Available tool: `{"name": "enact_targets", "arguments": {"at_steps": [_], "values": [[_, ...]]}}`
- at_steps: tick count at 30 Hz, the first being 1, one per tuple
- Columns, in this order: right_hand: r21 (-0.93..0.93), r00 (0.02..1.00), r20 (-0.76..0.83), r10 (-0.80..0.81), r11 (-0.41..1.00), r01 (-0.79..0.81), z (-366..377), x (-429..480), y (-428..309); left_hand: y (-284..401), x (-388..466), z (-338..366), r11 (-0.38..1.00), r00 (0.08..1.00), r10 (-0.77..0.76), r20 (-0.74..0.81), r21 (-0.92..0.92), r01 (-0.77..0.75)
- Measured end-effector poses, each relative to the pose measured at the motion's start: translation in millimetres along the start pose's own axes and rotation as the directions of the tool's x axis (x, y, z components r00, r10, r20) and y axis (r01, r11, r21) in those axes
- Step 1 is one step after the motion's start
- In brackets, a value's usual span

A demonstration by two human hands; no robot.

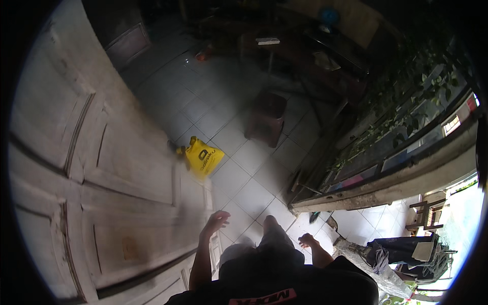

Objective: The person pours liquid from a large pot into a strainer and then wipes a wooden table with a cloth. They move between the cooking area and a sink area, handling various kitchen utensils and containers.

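My left hand (218,222) is in front of my body, beside a white panelled wooden door (126,167). Its fingers are loosely curled and I see nothing in them. My right hand (308,241) hangs on the other side, near the doorway's edge, fingers bent, with no object visible. Between them, one bare foot (270,221) reaches forward onto the white tiled floor (244,183). A yellow plastic bag (204,156) bearing writing is by the door's far edge, near a dark handle; whether it hangs there is unclear.
Ahead on the tiles stands a dark red plastic stool (267,118). Behind it a table (289,49) lies in shadow. A windowed wall (381,164) with leafy plants (411,110) runs along the right. Outside are a wooden chair (427,215) and dark cloth (400,248) on a low wall.
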State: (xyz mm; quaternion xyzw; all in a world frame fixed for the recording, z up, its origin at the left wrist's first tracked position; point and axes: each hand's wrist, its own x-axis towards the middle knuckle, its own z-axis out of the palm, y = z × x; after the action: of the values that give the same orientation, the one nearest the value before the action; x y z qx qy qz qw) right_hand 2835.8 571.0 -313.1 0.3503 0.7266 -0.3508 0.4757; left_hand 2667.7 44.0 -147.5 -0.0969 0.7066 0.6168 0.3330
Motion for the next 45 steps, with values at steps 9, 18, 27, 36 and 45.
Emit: {"name": "enact_targets", "arguments": {"at_steps": [9,18,27,36,45], "values": [[0.226,0.946,0.32,-0.052,0.974,-0.023,-146.5,46.5,-148.5,193.7,209.4,-100.9,0.94,0.974,0.112,-0.196,-0.298,-0.168],[-0.635,0.661,-0.159,-0.733,0.589,0.5,-321.9,150.4,-612.8,268.8,345.5,-199.9,0.825,0.849,0.512,-0.129,0.348,-0.444],[-0.218,0.791,-0.188,-0.582,0.81,0.544,-383.3,164.0,-754.5,252.8,497.2,-301.3,0.908,0.826,0.153,-0.543,-0.253,-0.335],[0.053,0.993,0.077,0.089,0.994,-0.094,-359.2,160.7,-759.8,326.7,543.3,-454.7,0.99,0.86,-0.1,-0.5,-0.139,0.034],[-0.331,0.564,-0.667,-0.487,0.872,0.362,-515.8,287.2,-1116.1,489.1,721.8,-571.0,0.461,0.763,-0.582,-0.283,-0.887,0.023]]}}
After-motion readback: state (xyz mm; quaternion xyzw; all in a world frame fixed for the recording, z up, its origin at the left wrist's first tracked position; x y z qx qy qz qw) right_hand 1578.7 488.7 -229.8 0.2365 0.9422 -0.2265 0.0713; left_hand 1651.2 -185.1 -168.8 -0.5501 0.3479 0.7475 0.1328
